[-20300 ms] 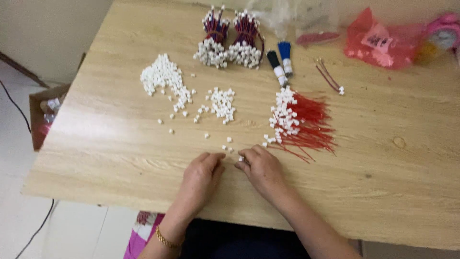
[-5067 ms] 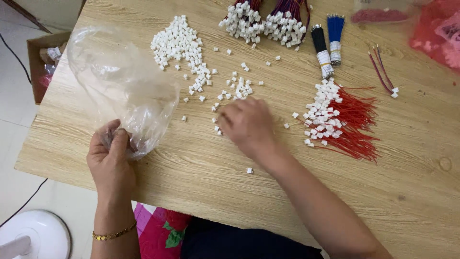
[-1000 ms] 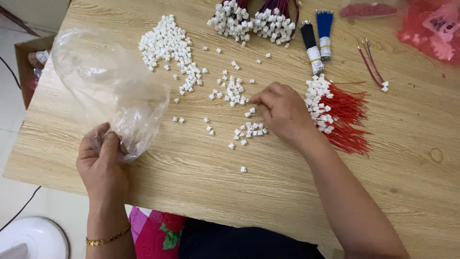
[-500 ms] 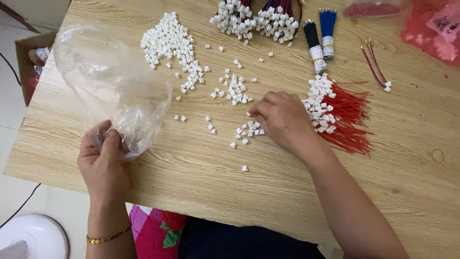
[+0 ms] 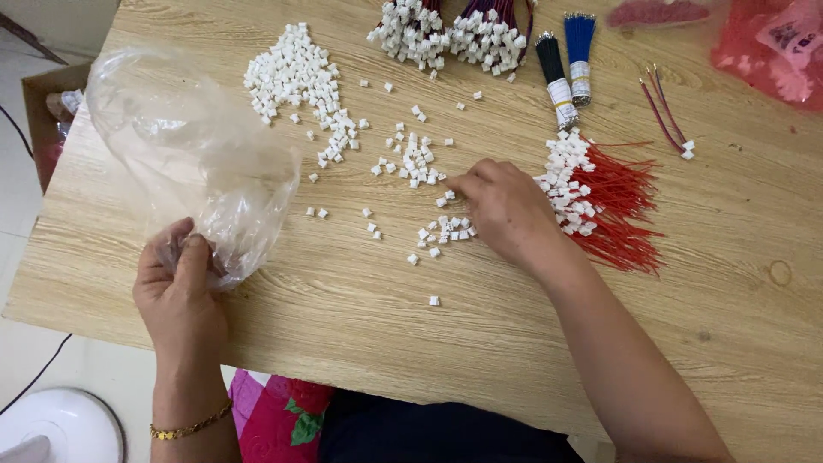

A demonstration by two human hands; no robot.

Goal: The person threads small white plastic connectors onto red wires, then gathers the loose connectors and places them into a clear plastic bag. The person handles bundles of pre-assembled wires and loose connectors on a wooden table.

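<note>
Looking down on a light wooden table (image 5: 360,326) from above. Gripping a clear plastic bag (image 5: 193,163) at its gathered neck with the left hand (image 5: 176,296), fingers closed tight around the crumpled plastic at the near left edge of the table; bag billowing up and away toward the far left. Resting palm-down near the middle of the table, the right hand (image 5: 506,210), fingers loosely curled and reaching leftward; impossible to tell whether anything is pinched beneath them. Lying just left of those fingertips and touching nothing, a small scatter of white plastic connectors (image 5: 446,230), with another loose cluster (image 5: 416,163) slightly farther away and a larger heap (image 5: 296,77) toward the far left, beside the bag. Sitting just right of the right hand, a bundle of red wires (image 5: 617,210) tipped with white connectors. Lying along the far edge, more connector-tipped wire bundles (image 5: 454,34), plus one black tassel-like bundle (image 5: 553,69) and one blue (image 5: 580,47).
</note>
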